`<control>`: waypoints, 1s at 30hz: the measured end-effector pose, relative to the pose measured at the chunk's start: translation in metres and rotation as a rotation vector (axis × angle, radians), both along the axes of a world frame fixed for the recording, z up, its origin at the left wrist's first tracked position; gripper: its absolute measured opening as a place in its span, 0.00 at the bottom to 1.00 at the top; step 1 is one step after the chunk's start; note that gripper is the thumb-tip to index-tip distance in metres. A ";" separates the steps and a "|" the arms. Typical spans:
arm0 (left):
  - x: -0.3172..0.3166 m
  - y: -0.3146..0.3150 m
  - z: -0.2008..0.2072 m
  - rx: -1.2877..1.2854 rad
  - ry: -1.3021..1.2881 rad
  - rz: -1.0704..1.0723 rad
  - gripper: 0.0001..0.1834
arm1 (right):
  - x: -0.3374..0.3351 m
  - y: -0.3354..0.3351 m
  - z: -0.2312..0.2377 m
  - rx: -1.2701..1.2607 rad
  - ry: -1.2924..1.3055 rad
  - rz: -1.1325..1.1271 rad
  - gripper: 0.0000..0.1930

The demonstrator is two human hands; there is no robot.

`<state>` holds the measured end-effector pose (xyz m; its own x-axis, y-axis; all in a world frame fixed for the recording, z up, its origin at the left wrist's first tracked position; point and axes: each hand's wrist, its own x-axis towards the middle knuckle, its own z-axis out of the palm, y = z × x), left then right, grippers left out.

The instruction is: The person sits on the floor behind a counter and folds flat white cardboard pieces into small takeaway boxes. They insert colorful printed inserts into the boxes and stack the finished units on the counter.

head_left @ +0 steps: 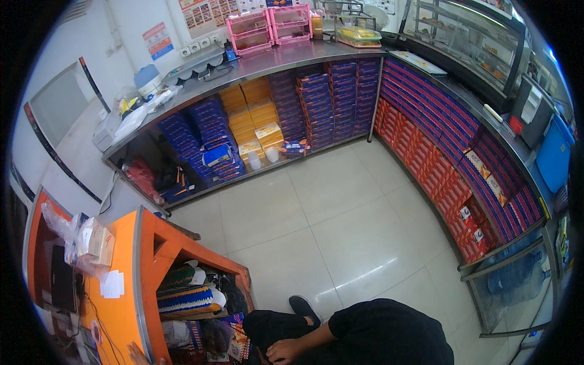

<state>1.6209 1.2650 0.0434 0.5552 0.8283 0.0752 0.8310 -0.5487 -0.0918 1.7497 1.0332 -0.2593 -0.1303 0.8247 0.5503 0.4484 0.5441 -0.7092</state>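
My right hand (285,351) rests on my raised knee in black trousers (267,325) at the bottom edge, fingers loosely bent and holding nothing. Its forearm runs right to my black sleeve (389,331). My black shoe (304,307) stands on the pale tiled floor (340,225). Only the fingers of my left hand (137,354) show at the lower edge. They lie spread on the top of the orange counter (125,286). Nothing is in that hand.
The orange counter's open shelves (188,292) hold brushes, bags and packets; a plastic bag of boxes (91,243) lies on top. Steel counters (286,58) curve along the back and right, with stacks of blue, orange and red boxes beneath. Pink trays (267,25) stand on top.
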 end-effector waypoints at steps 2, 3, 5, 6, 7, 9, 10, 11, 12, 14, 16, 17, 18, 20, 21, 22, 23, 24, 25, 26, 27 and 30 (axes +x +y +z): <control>0.001 0.000 0.001 -0.016 -0.028 -0.014 0.41 | -0.001 0.000 -0.002 -0.002 0.009 -0.010 0.10; 0.001 -0.001 0.002 -0.028 -0.050 -0.029 0.41 | -0.002 0.000 -0.003 -0.006 0.013 -0.015 0.10; 0.002 -0.004 0.004 -0.037 -0.070 -0.035 0.40 | -0.003 0.000 -0.004 -0.015 0.019 -0.012 0.09; 0.003 -0.006 0.005 -0.035 -0.066 -0.027 0.40 | -0.004 0.000 -0.004 -0.021 0.021 -0.005 0.09; 0.004 -0.008 0.007 -0.033 -0.062 -0.019 0.40 | -0.004 0.001 -0.005 -0.027 0.023 0.002 0.09; 0.005 -0.012 0.009 -0.055 -0.071 -0.004 0.39 | -0.004 0.001 -0.005 -0.019 0.027 -0.002 0.09; 0.006 -0.014 0.010 -0.067 -0.075 0.004 0.39 | -0.004 0.002 -0.005 -0.015 0.028 -0.004 0.09; 0.007 -0.016 0.011 -0.064 -0.078 0.002 0.39 | -0.003 0.002 -0.005 -0.010 0.027 -0.005 0.09; 0.008 -0.017 0.012 -0.061 -0.081 0.000 0.39 | -0.003 0.002 -0.005 -0.005 0.027 -0.006 0.09; 0.010 -0.018 0.014 -0.057 -0.087 -0.005 0.39 | -0.003 0.001 -0.005 0.002 0.036 -0.007 0.09; 0.010 -0.019 0.014 -0.053 -0.092 -0.011 0.38 | -0.003 0.001 -0.005 0.006 0.058 -0.008 0.10; 0.011 -0.019 0.014 -0.055 -0.084 -0.005 0.38 | -0.004 0.001 -0.006 -0.009 0.044 -0.006 0.10; 0.010 -0.019 0.014 -0.056 -0.076 0.002 0.38 | -0.005 0.001 -0.006 -0.023 0.031 -0.004 0.10; 0.010 -0.018 0.013 -0.057 -0.071 0.005 0.38 | -0.006 0.002 -0.007 -0.042 0.029 -0.011 0.10; 0.009 -0.018 0.013 -0.055 -0.073 0.002 0.38 | -0.007 0.002 -0.008 -0.046 0.041 -0.019 0.10; 0.008 -0.017 0.012 -0.054 -0.076 -0.001 0.38 | -0.007 0.002 -0.009 -0.050 0.053 -0.029 0.10; 0.007 -0.017 0.012 -0.056 -0.075 0.005 0.38 | -0.007 0.003 -0.010 -0.038 0.051 -0.025 0.10; 0.006 -0.015 0.011 -0.058 -0.075 0.009 0.38 | -0.007 0.003 -0.012 -0.027 0.049 -0.022 0.10; 0.005 -0.014 0.011 -0.059 -0.073 0.013 0.38 | -0.006 0.003 -0.013 -0.015 0.048 -0.019 0.10; 0.005 -0.012 0.011 -0.076 -0.078 -0.008 0.39 | -0.006 0.003 -0.014 -0.037 0.033 0.014 0.10; 0.005 -0.010 0.011 -0.091 -0.083 -0.032 0.39 | -0.004 0.003 -0.014 -0.056 0.018 0.046 0.10; 0.004 -0.004 0.010 -0.130 -0.150 -0.117 0.40 | 0.001 0.001 -0.013 0.030 0.024 0.028 0.10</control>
<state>1.6251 1.2611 0.0538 0.6390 0.7667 0.0613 0.7597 -0.6416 0.1060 1.7504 1.0346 -0.2725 -0.1398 0.8039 0.5781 0.4161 0.5775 -0.7024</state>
